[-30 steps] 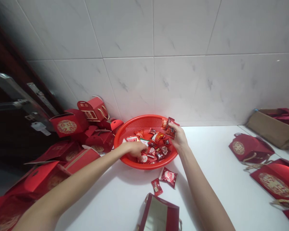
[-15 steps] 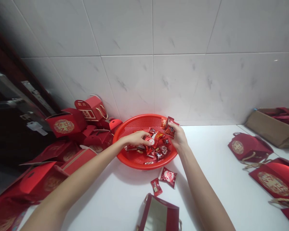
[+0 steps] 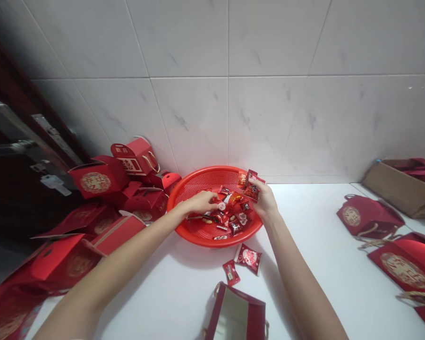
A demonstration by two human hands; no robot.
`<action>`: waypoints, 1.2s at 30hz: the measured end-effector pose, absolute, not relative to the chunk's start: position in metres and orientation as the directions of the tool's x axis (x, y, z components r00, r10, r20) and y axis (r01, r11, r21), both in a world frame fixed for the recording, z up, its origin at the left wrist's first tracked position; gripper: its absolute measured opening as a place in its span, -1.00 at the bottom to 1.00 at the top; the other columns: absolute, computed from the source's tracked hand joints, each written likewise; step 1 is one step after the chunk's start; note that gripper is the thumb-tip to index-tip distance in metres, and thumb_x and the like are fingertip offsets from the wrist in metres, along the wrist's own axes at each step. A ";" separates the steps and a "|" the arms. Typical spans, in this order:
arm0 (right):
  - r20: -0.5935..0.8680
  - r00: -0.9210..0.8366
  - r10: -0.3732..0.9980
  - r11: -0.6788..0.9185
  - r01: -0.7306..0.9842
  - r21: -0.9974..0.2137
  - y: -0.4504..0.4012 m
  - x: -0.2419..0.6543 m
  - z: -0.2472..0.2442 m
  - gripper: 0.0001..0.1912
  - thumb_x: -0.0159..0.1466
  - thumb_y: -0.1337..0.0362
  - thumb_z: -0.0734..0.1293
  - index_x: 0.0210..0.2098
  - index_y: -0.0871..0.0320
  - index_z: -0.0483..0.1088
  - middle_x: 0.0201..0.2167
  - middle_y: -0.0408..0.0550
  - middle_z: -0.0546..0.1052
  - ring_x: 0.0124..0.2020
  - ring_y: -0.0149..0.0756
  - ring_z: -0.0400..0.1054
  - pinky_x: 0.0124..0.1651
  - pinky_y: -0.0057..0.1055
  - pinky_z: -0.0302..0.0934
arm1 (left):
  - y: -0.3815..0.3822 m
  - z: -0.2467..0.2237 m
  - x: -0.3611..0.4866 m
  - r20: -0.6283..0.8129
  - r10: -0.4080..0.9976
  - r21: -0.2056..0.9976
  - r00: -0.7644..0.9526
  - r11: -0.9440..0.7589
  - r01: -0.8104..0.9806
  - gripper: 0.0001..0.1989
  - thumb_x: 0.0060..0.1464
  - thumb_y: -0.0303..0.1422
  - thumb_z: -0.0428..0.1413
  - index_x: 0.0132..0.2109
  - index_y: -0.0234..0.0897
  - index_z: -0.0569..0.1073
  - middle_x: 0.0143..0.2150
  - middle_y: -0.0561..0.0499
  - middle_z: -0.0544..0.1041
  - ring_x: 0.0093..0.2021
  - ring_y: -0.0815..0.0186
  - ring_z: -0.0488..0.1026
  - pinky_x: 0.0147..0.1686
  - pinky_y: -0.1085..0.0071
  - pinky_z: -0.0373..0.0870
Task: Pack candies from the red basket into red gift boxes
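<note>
A red plastic basket (image 3: 216,243) with perforated sides stands near the wall and holds several red-wrapped candies (image 3: 241,218). My left hand (image 3: 201,203) reaches into it from the left. Its thumb and forefinger close around a red candy packet with a round white label (image 3: 222,206). Over the right rim, my right hand (image 3: 265,200) grips a small bunch of candy packets (image 3: 251,185), red and orange. In front of the basket lie a larger red candy packet (image 3: 248,258) and a smaller one (image 3: 231,272). Nearer to me stands a dark red gift box (image 3: 255,316), its top open.
Red gift boxes (image 3: 95,182) are piled at the left, beside a dark door with a metal handle (image 3: 7,123). More red boxes (image 3: 370,216) with rope handles stand at the right. Behind them is a brown cardboard carton (image 3: 402,189). A tiled wall (image 3: 262,127) closes the back.
My left hand has shifted slightly among the candies. My right hand keeps the packets over the basket's right rim. The view has moved a little.
</note>
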State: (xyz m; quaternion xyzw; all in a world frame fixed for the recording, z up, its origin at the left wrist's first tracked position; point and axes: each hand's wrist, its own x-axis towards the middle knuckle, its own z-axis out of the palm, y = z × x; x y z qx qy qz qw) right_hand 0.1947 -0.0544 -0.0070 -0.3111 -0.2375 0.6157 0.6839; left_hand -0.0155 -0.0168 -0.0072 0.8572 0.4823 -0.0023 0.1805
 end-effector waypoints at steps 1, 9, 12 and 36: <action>-0.058 0.129 0.990 0.048 -0.695 -0.718 -0.054 0.195 -0.007 -0.91 0.02 0.40 0.45 -0.42 0.20 0.57 -0.48 -0.10 0.66 -0.45 -0.30 0.54 -0.34 -0.44 0.46 | -0.017 -0.008 -0.016 -0.147 0.836 0.279 0.529 -0.478 0.833 -0.70 0.18 -0.26 0.13 0.02 -0.26 0.52 -0.06 -0.10 0.61 -0.07 0.14 0.53 -0.08 0.38 0.37; -0.051 0.128 0.990 0.051 -0.686 -0.726 -0.054 0.195 -0.007 -0.88 0.01 0.39 0.47 -0.40 0.17 0.57 -0.48 -0.13 0.66 -0.45 -0.31 0.54 -0.33 -0.45 0.45 | -0.027 -0.006 -0.006 -0.099 0.549 0.377 0.830 -0.752 0.542 -0.81 0.11 -0.47 0.20 -0.13 -0.24 0.63 -0.15 -0.04 0.58 -0.13 0.23 0.52 -0.08 0.46 0.37; -0.073 0.142 0.987 0.046 -0.688 -0.725 -0.056 0.194 -0.005 -0.91 0.02 0.40 0.45 -0.43 0.17 0.57 -0.50 -0.14 0.65 -0.48 -0.32 0.52 -0.38 -0.47 0.43 | -0.033 -0.009 0.000 -0.200 0.450 0.313 0.871 -0.813 0.492 -0.73 0.04 -0.48 0.25 -0.08 -0.19 0.65 -0.08 -0.07 0.56 -0.07 0.17 0.50 -0.06 0.43 0.38; -0.047 0.135 0.990 0.061 -0.696 -0.716 -0.057 0.193 -0.004 -0.89 0.03 0.41 0.45 -0.40 0.18 0.58 -0.48 -0.10 0.66 -0.43 -0.27 0.56 -0.28 -0.41 0.47 | 0.008 -0.001 -0.035 -0.058 0.952 0.376 0.302 -0.259 0.889 -0.51 0.10 -0.51 -0.08 0.13 -0.32 0.52 0.12 -0.09 0.60 0.05 0.24 0.55 -0.01 0.50 0.44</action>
